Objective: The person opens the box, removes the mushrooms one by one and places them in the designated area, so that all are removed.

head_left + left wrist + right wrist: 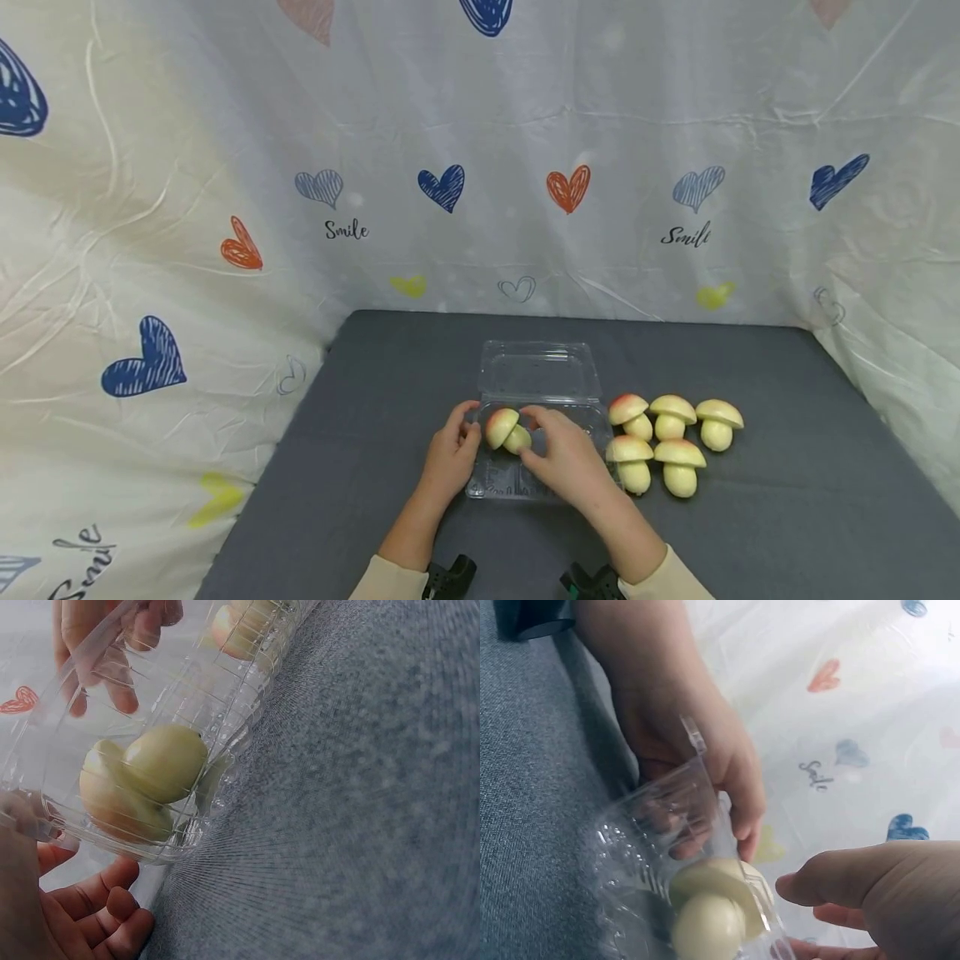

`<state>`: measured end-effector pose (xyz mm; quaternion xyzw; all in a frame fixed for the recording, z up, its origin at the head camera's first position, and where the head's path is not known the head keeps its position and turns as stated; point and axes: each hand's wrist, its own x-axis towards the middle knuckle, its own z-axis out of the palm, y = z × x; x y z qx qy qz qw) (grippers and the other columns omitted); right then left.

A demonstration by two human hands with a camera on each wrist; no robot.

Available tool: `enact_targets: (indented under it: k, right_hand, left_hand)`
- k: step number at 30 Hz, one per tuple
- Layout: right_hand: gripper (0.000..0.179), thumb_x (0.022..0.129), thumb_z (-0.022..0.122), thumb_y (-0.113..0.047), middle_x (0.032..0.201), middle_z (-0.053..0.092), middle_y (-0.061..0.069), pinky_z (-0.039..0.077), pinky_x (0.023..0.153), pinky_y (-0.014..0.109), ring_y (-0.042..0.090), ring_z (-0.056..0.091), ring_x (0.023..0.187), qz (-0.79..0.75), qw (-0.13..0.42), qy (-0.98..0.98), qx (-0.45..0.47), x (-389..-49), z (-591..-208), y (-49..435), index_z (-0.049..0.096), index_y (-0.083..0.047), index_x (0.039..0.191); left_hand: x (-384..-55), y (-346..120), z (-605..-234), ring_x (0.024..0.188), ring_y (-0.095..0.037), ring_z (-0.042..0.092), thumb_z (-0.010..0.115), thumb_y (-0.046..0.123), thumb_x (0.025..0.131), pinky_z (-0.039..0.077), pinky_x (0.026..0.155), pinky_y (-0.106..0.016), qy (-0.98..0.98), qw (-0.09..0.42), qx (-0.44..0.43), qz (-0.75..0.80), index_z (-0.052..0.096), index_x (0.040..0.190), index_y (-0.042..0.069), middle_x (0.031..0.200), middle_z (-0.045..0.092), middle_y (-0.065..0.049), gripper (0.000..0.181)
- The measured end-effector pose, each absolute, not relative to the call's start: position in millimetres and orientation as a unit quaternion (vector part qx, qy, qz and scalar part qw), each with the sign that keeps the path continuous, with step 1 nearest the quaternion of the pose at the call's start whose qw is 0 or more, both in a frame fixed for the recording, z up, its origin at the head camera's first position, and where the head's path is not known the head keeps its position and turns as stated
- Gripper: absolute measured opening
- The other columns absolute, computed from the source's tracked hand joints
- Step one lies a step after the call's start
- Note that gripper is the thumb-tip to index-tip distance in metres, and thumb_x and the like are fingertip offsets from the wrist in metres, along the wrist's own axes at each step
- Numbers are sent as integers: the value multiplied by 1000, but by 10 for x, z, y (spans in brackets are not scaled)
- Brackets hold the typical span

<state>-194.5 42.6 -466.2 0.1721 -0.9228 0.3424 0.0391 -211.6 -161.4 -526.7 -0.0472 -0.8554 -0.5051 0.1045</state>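
A clear plastic clamshell container [495,483] lies on the table with its lid [540,371] raised at the back. Inside it, toward the left, one toy mushroom [501,427] rests tilted, its pale yellow cap tinged red and its stem [166,763] pointing right. My left hand [452,454] holds the container's left wall, the thumb at the rim and the other fingers bent along the outside. Over the container's middle is my right hand [566,457], its thumb and fingers spread apart beside the mushroom, with nothing gripped between them.
Right of the container, several more toy mushrooms [680,467] stand in two rows on the grey tablecloth [810,500]. A white curtain [495,250] printed with hearts hangs behind the table and along its sides. Black wrist mounts [450,577] sit below the forearms.
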Motion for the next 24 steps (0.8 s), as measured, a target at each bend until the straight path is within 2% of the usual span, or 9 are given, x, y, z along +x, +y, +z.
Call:
enact_targets:
  k: [6, 12, 20, 24]
  right_hand:
    - [55, 89, 80, -24, 123, 66, 11, 49, 65, 39, 21, 63, 84, 278, 31, -942, 187, -1980, -4699, 355, 61, -10, 139]
    - [54, 89, 79, -25, 122, 66, 12, 48, 60, 38, 20, 62, 77, 244, 45, -951, 187, -2010, -4738, 307, 62, -12, 138]
    - [59, 85, 84, -20, 110, 67, 12, 45, 55, 36, 17, 55, 68, 234, 42, -952, 192, -2059, -4756, 236, 61, -11, 138]
    - [59, 82, 85, -13, 101, 67, 10, 45, 55, 37, 18, 57, 69, 219, 62, -954, 196, -2091, -4794, 218, 61, -10, 136]
  left_hand:
    - [-2126, -1610, -5270, 53, -6, 45, 55, 12, 105, 41, 53, -26, -857, 99, -46, -503, 59, 139, 17, 72, 54, 6, 35]
    - [-2123, -1609, -5265, 54, -7, 45, 55, 13, 105, 41, 53, -26, -859, 97, -48, -500, 59, 139, 17, 72, 54, 6, 35]
    - [-2122, -1616, -5269, 54, -6, 44, 55, 12, 104, 41, 54, -26, -860, 102, -49, -497, 59, 138, 16, 72, 53, 7, 35]
    - [-2121, -1611, -5269, 54, -5, 45, 56, 13, 103, 41, 55, -26, -859, 106, -46, -499, 60, 137, 17, 72, 54, 8, 35]
